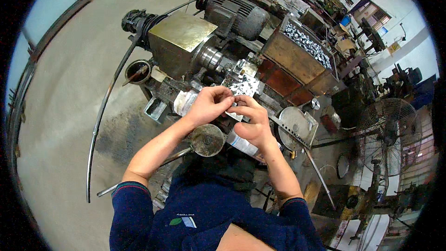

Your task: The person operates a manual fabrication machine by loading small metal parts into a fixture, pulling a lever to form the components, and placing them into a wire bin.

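Both my hands meet in front of a small lathe-like machine (pixel 176 49). My left hand (pixel 213 104) is closed, thumb and fingers pinched at the fingertips. Against it, the curled fingers of my right hand (pixel 253 118) close on the same spot. Between the fingertips sits a small metal part (pixel 234 104), mostly hidden, so its kind cannot be told. Just beyond the fingers lies a machine plate (pixel 242 86) strewn with shiny metal pieces or chips. The bright round spindle (pixel 211 58) is to its upper left. A white cloth or bag (pixel 183 103) lies beside my left wrist.
A rusty metal bin (pixel 288 60) full of small shiny metal parts (pixel 306 44) stands at the far right. Behind the machine is an electric motor (pixel 237 14). Nearby are a round handwheel (pixel 295 128), a round dark plate (pixel 208 140), a long lever (pixel 100 116) and a large fan (pixel 390 130).
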Motion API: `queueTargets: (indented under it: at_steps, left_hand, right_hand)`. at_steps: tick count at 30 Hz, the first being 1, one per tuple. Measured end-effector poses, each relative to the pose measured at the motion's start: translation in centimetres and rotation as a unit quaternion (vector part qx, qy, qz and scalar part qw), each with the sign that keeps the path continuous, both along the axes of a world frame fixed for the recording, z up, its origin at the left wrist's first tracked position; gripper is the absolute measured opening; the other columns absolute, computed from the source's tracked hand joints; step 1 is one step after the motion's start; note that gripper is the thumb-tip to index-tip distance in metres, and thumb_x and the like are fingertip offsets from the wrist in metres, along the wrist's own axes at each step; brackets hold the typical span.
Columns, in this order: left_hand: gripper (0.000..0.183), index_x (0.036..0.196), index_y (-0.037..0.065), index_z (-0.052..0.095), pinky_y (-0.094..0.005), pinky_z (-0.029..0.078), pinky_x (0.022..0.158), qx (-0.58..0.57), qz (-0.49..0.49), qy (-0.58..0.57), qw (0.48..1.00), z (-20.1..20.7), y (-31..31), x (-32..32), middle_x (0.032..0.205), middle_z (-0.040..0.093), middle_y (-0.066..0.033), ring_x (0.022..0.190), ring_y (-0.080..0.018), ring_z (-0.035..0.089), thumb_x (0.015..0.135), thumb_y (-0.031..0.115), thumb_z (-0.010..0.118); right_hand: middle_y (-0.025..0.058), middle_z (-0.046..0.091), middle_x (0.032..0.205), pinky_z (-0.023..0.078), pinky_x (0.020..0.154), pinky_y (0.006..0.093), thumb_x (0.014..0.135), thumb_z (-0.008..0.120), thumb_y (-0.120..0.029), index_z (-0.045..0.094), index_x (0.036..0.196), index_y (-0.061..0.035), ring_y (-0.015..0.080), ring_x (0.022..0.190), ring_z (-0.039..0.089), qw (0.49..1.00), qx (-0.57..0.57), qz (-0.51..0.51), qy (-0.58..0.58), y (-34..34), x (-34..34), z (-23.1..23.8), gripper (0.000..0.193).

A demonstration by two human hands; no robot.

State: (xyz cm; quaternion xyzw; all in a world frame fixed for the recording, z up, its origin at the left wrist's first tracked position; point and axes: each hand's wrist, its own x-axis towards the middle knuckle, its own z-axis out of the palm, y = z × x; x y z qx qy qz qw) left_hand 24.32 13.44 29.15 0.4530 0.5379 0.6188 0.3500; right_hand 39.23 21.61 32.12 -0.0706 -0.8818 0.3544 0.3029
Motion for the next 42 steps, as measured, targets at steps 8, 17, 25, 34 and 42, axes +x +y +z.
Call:
queueTargets:
  at_steps: [8,17,25,34,42]
  left_hand:
    - [0.024,0.095,0.001,0.06,-0.0305,0.048,0.068,0.018,-0.033,0.333,0.942,2.4,-2.1,-4.6,0.084,0.065,-0.0127,0.075,-0.0195,0.063,0.078,0.017,0.062]
    - [0.029,0.097,0.005,0.06,-0.0403,0.046,0.065,-0.266,0.294,0.551,0.734,1.6,-18.9,-18.8,0.075,0.062,-0.0128,0.072,-0.0307,0.059,0.078,0.026,0.061]
    - [0.029,0.079,-0.001,0.054,-0.0431,0.042,0.059,-0.381,0.362,0.328,0.785,-6.4,-26.3,-18.4,0.067,0.057,-0.0202,0.066,-0.0367,0.056,0.075,0.027,0.062]
    - [0.02,0.079,0.0,0.054,-0.0461,0.046,0.064,-0.419,0.378,0.499,0.658,-7.5,-26.5,-19.9,0.07,0.058,-0.0215,0.072,-0.0375,0.058,0.073,0.019,0.059]
    - [0.008,0.076,0.003,0.056,-0.0427,0.048,0.061,-0.462,0.352,0.622,0.525,-6.3,-30.7,-33.2,0.069,0.061,-0.0179,0.067,-0.0336,0.06,0.072,0.01,0.055]
  right_hand:
    - [0.0155,0.058,0.089,0.048,0.069,0.0361,0.055,0.061,-0.01,0.065,0.075,-0.0038,0.0314,0.078,0.058,0.988,0.064,0.091,-0.103,2.1,-3.3,1.2,0.022]
    - [0.0184,0.06,0.084,0.048,0.077,0.0373,0.053,0.062,-0.018,0.063,0.065,-0.0007,0.0336,0.086,0.056,0.908,0.308,-0.074,-0.275,8.8,-13.1,-1.7,0.021]
    - [0.0205,0.058,0.086,0.047,0.079,0.0386,0.055,0.061,-0.014,0.063,0.068,0.0022,0.0345,0.087,0.056,0.92,0.264,-0.079,-0.278,9.9,-14.8,-3.2,0.02]
    - [0.0273,0.059,0.073,0.049,0.069,0.0402,0.055,0.061,-0.017,0.061,0.071,0.0068,0.04,0.073,0.061,0.939,0.063,-0.135,-0.311,9.1,-15.4,-1.8,0.029]
    - [0.0255,0.058,0.064,0.048,0.064,0.0366,0.056,0.058,-0.017,0.062,0.067,0.006,0.0324,0.065,0.063,0.948,0.062,-0.179,-0.258,9.1,-15.9,-1.8,0.025]
